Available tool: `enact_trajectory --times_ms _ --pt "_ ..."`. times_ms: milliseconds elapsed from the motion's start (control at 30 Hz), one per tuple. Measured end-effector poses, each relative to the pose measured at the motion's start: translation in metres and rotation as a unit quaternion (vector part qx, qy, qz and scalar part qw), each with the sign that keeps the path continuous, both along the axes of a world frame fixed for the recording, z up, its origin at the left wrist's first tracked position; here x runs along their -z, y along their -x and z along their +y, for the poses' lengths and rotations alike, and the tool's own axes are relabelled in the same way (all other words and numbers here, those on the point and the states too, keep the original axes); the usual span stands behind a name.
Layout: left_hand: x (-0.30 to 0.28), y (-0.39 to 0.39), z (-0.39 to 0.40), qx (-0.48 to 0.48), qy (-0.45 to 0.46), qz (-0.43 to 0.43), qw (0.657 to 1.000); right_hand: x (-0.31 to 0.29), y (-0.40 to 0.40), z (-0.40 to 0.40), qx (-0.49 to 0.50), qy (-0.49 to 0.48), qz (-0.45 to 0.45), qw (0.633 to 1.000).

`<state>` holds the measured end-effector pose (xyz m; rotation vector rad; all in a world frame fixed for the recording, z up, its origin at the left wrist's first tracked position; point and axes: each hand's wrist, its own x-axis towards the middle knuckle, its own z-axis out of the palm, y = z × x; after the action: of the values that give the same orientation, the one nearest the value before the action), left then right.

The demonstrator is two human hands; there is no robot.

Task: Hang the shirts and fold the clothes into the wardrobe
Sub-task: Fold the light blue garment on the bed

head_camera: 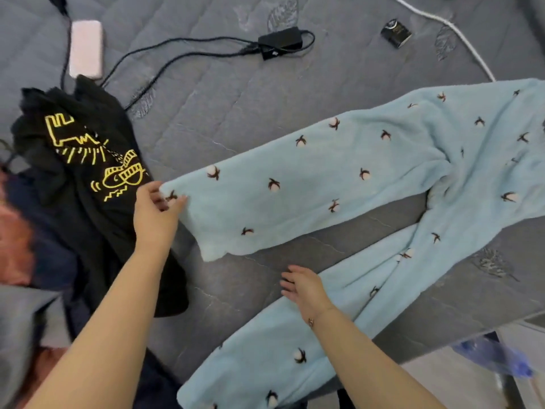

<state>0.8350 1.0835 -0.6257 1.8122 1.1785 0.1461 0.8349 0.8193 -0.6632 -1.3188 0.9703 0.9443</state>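
Pyjama trousers [339, 184] lie spread on the bed [236, 98], beside the black shirt [88, 160]. Left hand [156, 214] pinches one cuff to align legs; right hand [303, 286] hovers relaxed, empty.

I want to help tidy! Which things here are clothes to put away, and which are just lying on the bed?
To put away: blue fleece pants, gripped at the cuff by the left hand; black printed shirt.
Lying about: black charger, pink power bank, white cable, small black box.
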Motion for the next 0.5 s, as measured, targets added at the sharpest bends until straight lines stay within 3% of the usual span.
enact_trajectory --times_ms 100,233,400,500 --pt "0.03 0.025 -0.025 -0.005 0.02 0.138 0.99 0.007 -0.004 -0.019 -0.02 0.115 -0.052 0.992" --pt "0.054 0.044 -0.064 -0.018 0.16 0.229 0.96 0.01 -0.05 -0.04 -0.056 0.168 -0.162 0.971" --pt "0.064 0.038 -0.073 -0.105 0.164 0.132 0.972 0.026 -0.121 -0.03 -0.134 0.192 -0.165 0.958" --pt "0.054 0.032 -0.069 -0.117 0.089 0.066 0.987 0.033 -0.14 -0.022 -0.204 0.232 -0.154 0.939"
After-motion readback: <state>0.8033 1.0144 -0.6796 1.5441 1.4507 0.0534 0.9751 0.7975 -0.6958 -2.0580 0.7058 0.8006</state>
